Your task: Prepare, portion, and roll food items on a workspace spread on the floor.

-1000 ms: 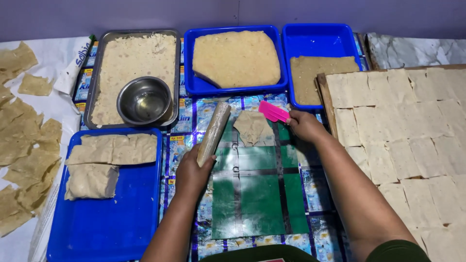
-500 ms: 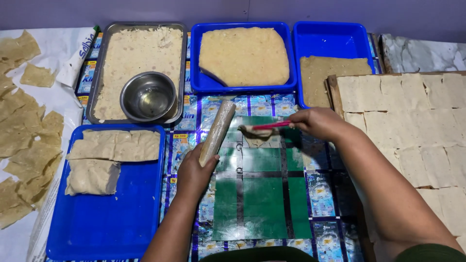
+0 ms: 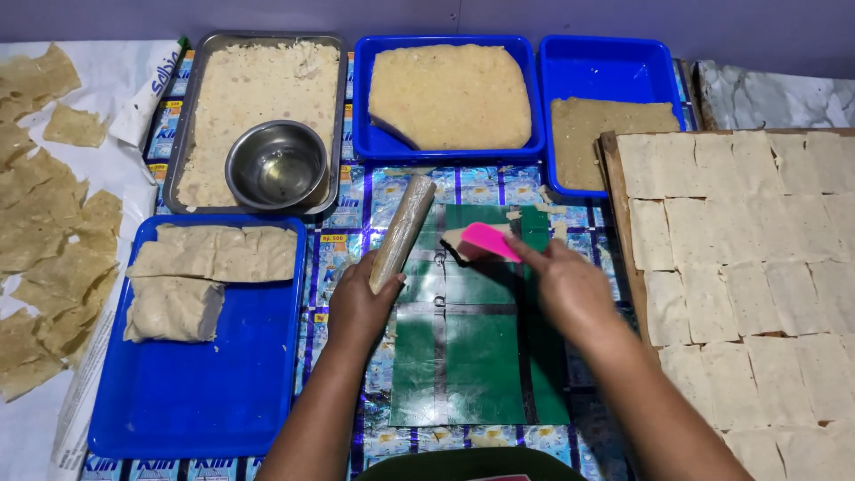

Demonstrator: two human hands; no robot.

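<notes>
My left hand (image 3: 356, 307) grips a plastic-wrapped rolling pin (image 3: 403, 232), held tilted over the left edge of a green mat (image 3: 472, 356). My right hand (image 3: 565, 289) holds a pink scraper (image 3: 488, 240) near the mat's top edge, its blade against a small lump of pale dough (image 3: 456, 238). The mat lies on a patterned plastic sheet in front of me.
A metal tray of crumbly mix (image 3: 240, 89) with a steel bowl (image 3: 277, 167) sits far left. Two blue trays of dough (image 3: 450, 93) (image 3: 606, 125) stand behind. A blue tray (image 3: 178, 374) holds folded dough sheets. A wooden board (image 3: 610, 169) of cut squares lies right; dried pieces (image 3: 44, 232) left.
My right hand has drawn the pink scraper back toward me and turned it flat-side up, gathering a dough lump at the mat's top. The left hand with the rolling pin barely moved.
</notes>
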